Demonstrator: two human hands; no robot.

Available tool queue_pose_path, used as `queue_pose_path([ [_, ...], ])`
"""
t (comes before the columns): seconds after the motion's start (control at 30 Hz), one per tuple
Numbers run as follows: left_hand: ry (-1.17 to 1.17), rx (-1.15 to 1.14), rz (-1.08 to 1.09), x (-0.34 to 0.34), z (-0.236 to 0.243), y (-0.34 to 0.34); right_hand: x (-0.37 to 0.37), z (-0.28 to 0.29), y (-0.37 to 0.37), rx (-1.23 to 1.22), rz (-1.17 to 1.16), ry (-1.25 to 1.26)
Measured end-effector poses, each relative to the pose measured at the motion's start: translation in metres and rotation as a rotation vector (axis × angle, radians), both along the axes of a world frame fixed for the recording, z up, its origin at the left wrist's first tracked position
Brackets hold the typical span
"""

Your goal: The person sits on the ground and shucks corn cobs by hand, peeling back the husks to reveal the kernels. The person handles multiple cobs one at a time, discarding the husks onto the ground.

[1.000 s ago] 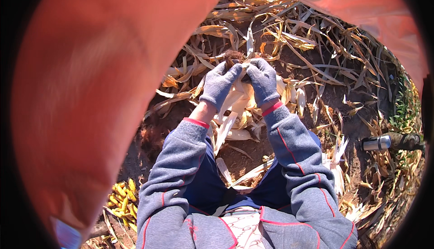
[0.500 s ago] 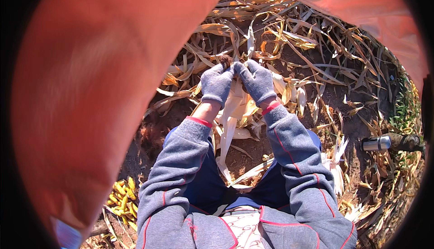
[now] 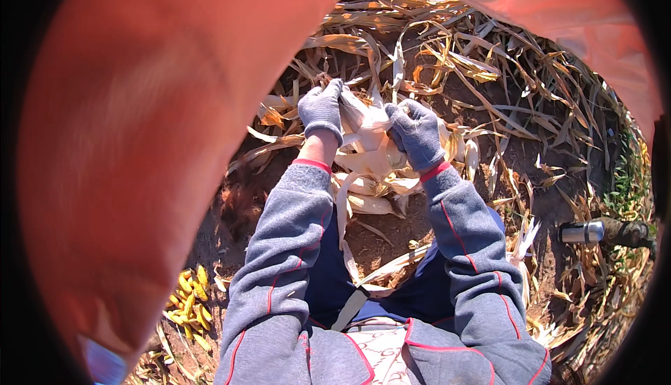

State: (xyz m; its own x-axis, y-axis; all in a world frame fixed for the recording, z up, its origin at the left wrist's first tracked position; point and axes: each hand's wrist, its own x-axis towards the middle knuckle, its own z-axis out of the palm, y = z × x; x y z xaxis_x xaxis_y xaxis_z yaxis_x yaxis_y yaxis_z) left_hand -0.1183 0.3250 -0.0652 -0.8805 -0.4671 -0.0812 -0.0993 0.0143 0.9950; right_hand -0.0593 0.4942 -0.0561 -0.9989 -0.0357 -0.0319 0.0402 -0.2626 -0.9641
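Both hands wear grey knit gloves. My left hand [image 3: 321, 107] is closed on the upper end of a corn ear in pale husk [image 3: 362, 119], near a brown tuft of silk [image 3: 323, 79]. My right hand [image 3: 416, 134] is closed on the husk at the right side, pinching a pale strip of it. Whether any kernels are bare under the husk I cannot tell. More loose pale husks [image 3: 370, 193] lie beneath my hands, between my legs.
Several yellow corn cobs [image 3: 187, 299] lie at lower left. A silver flask [image 3: 581, 232] lies at right by a dark object. Dry stalks and leaves [image 3: 475, 70] cover the soil [image 3: 377, 234] beyond. An orange sheet [image 3: 119, 126] hangs close on the left and overhead.
My hands have drawn apart: the left moved up and leftward, the right rightward and down. A pale husk now shows stretched between them, where earlier they were together.
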Motion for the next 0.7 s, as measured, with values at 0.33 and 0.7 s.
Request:
queue_pose_path([
  [0.33, -0.016, 0.079, 0.273, -0.026, -0.019, -0.089, 0.015, 0.001, 0.112, 0.133, -0.309, 0.062],
  [0.7, 0.087, -0.150, -0.077, -0.001, -0.006, -0.048, -0.011, -0.013, 0.067, 0.571, -0.225, 0.330],
])
